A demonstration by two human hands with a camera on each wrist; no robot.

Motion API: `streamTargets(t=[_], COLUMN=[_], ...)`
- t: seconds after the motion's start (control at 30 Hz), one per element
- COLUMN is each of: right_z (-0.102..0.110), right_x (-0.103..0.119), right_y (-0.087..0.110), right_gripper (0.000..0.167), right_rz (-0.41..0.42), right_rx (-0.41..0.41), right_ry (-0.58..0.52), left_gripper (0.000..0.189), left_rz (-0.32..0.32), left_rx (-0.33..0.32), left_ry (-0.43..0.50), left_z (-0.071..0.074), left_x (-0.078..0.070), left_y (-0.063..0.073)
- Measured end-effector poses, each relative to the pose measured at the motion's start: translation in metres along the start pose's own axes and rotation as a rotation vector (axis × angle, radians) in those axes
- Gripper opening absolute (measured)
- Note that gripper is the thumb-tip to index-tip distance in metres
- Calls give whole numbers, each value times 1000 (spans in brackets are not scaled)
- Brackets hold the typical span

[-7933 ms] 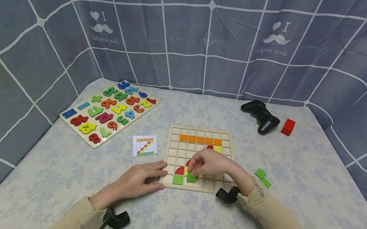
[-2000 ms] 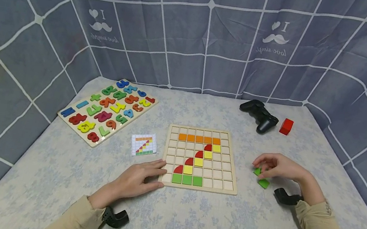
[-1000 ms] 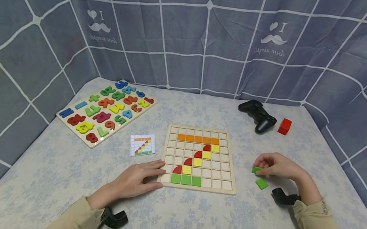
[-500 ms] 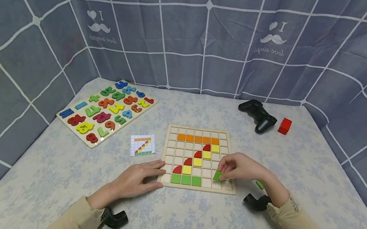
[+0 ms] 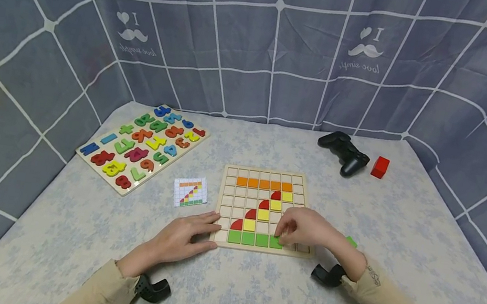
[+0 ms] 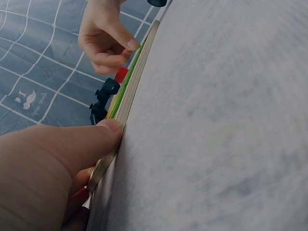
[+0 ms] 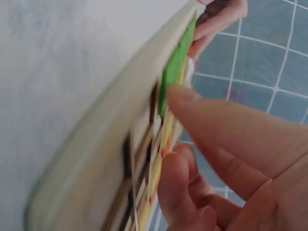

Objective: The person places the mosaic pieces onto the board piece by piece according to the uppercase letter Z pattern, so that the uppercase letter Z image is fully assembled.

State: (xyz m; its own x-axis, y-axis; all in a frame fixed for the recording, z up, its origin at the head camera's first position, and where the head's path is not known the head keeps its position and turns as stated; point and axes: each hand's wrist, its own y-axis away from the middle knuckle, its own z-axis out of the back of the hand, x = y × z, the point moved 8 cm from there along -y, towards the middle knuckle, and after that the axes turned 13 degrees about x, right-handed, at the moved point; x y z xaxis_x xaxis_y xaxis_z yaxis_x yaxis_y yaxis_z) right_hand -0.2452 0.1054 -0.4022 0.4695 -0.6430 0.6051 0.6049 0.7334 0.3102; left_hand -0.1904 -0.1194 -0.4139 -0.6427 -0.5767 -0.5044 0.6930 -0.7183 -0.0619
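Observation:
A wooden grid board [image 5: 310, 184] lies flat in the middle of the head view. It holds a row of orange tiles [image 5: 264, 184], a diagonal of red quarter-round and yellow tiles, and a bottom row of green squares. My right hand [image 5: 308, 228] is over the lower right, thumb pressing the rightmost green tile [image 5: 276, 243] of that row. In the right wrist view its thumb [image 7: 185, 96] touches this tile's edge while the other fingers curl apart from it. My left hand [image 5: 179, 237] rests with its fingertips and thumb against the board's left edge.
One loose green tile [image 5: 351, 241] lies behind my right wrist, partly hidden. A pattern card [image 5: 190, 191] is left of the board. Further off are a number puzzle board [image 5: 149, 177], a black game controller [image 5: 343, 153] and a red block [image 5: 380, 167].
My right hand has picked up a green tile from the right, carried it left and set it at the end of the green row. The left hand stays at the board's edge.

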Motion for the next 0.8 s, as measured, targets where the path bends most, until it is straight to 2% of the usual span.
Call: streamTargets(t=[0.13,0.27,0.4,0.6,0.8], right_z=[7,12,18,27,31], right_x=[-11,-26,-41,-63,-86], right_y=[13,29,47,67,76], right_gripper=[16,21,28,33,42], right_rz=[-10,44,74,66,41], right_rx=[-9,63,112,114,117], right_ry=[-37,-157,-224,-278,-364], left_gripper=[45,44,44,45,44], left_rz=[6,13,14,14,-3], left_rx=[-1,-3,-4,2,-8], left_ry=[-10,-20,-18,-12,-27], left_z=[1,1,1,0,0], left_x=[-1,-1,0,1,-1], left_y=[0,0,0,0,0])
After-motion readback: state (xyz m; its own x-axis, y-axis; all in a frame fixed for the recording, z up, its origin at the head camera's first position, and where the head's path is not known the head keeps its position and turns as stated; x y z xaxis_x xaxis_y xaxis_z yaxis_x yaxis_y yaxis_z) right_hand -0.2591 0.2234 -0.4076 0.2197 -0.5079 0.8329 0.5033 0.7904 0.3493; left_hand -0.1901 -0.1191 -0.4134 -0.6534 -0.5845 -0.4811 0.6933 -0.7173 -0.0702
